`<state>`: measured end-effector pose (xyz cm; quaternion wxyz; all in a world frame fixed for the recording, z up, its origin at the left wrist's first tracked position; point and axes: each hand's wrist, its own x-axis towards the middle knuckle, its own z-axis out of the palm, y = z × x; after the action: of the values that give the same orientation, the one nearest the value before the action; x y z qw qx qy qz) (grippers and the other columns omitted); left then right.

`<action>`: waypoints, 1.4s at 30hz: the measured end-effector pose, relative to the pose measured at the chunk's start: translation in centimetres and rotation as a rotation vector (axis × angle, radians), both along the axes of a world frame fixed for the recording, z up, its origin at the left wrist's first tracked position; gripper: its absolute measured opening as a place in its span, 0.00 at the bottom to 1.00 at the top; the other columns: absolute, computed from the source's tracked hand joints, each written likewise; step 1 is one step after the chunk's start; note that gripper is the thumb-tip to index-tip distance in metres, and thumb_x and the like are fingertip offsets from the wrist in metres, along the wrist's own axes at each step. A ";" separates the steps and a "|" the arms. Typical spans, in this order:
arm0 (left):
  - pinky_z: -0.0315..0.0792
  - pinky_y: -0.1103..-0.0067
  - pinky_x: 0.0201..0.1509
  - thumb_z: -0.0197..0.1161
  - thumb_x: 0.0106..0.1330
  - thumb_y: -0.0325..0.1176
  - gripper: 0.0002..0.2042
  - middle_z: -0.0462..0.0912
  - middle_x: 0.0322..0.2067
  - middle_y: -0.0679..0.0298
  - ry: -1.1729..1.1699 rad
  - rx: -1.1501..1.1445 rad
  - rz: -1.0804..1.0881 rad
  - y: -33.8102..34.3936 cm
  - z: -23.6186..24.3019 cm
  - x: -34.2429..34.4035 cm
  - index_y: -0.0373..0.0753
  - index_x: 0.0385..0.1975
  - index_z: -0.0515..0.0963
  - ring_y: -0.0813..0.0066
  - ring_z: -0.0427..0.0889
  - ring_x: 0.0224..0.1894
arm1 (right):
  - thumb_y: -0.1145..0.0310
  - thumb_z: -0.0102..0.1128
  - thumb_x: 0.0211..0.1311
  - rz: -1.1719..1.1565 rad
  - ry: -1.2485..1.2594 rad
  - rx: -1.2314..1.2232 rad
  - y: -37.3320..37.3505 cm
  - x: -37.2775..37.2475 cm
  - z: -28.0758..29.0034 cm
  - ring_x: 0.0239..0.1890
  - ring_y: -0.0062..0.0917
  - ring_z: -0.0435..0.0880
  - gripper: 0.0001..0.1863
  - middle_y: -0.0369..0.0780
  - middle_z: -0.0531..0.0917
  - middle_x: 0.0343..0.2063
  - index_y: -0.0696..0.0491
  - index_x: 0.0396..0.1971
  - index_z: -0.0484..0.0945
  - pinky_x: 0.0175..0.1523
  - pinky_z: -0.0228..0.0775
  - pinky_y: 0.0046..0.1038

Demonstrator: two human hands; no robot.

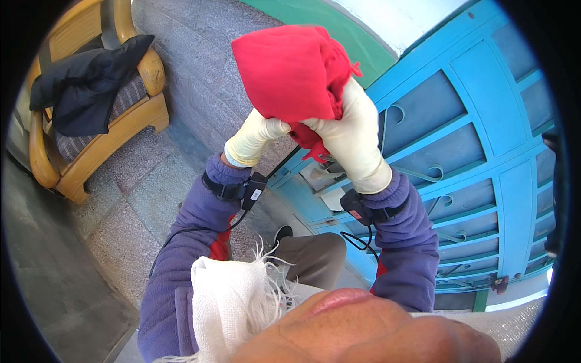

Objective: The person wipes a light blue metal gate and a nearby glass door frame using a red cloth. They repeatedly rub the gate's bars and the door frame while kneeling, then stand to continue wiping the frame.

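Note:
A folded red cloth with a fringed edge, perhaps a scarf, is held up before me at the top middle. Both of my hands wear pale cream gloves. My left hand grips the cloth from below, its thumb pressed against the lower edge and its other fingers hidden behind the fabric. On the other side, my right hand is closed around the right part of the bundle. Some fringe hangs down between the two wrists.
A wooden armchair stands at the left, with a black garment draped over it. To the right is a blue metal door with scrollwork. Black strapped devices with cables sit on both my wrists. A white fringed scarf hangs at my chest.

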<state>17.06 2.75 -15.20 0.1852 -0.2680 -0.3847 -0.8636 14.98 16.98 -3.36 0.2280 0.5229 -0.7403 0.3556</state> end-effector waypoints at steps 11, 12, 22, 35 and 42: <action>0.77 0.72 0.56 0.63 0.62 0.21 0.19 0.81 0.51 0.57 -0.032 0.516 0.253 -6.4 -1.1 -2.5 0.33 0.54 0.75 0.68 0.82 0.51 | 0.58 0.69 0.54 -0.072 0.670 0.352 -3.3 -2.5 5.5 0.52 0.40 0.80 0.31 0.43 0.80 0.54 0.54 0.58 0.75 0.57 0.73 0.36; 0.77 0.73 0.55 0.64 0.62 0.21 0.18 0.82 0.49 0.58 -0.114 0.466 0.397 -7.0 -1.4 -3.3 0.33 0.53 0.76 0.69 0.82 0.49 | 0.59 0.69 0.54 -0.077 0.718 0.329 -2.7 -2.8 6.9 0.52 0.39 0.80 0.30 0.42 0.81 0.53 0.53 0.57 0.76 0.57 0.73 0.35; 0.64 0.61 0.66 0.74 0.43 0.40 0.42 0.67 0.65 0.52 -0.078 -0.825 1.307 3.2 -4.0 -9.3 0.34 0.63 0.68 0.50 0.72 0.60 | 0.70 0.67 0.59 -0.200 0.677 0.293 0.2 -9.4 8.3 0.50 0.33 0.83 0.25 0.41 0.84 0.50 0.45 0.59 0.78 0.56 0.74 0.29; 0.77 0.64 0.52 0.70 0.47 0.36 0.20 0.85 0.44 0.46 -1.004 -0.023 0.985 -10.5 -21.0 -18.6 0.35 0.42 0.82 0.48 0.84 0.48 | 0.79 0.63 0.62 -0.067 0.522 0.021 -0.2 -10.7 6.5 0.49 0.25 0.84 0.15 0.41 0.86 0.46 0.58 0.49 0.84 0.57 0.73 0.25; 0.75 0.68 0.57 0.58 0.64 0.41 0.16 0.85 0.46 0.51 -1.017 -1.300 0.789 -10.4 -22.0 -17.1 0.39 0.44 0.84 0.51 0.83 0.52 | 0.80 0.63 0.63 -0.063 0.483 -0.040 0.0 -11.0 6.3 0.47 0.23 0.83 0.13 0.39 0.86 0.45 0.57 0.47 0.85 0.55 0.73 0.24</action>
<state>-0.03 -7.63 -37.24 0.0876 0.2443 -0.8942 -0.3648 3.95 16.96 2.96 0.4197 0.5647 -0.6731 0.2277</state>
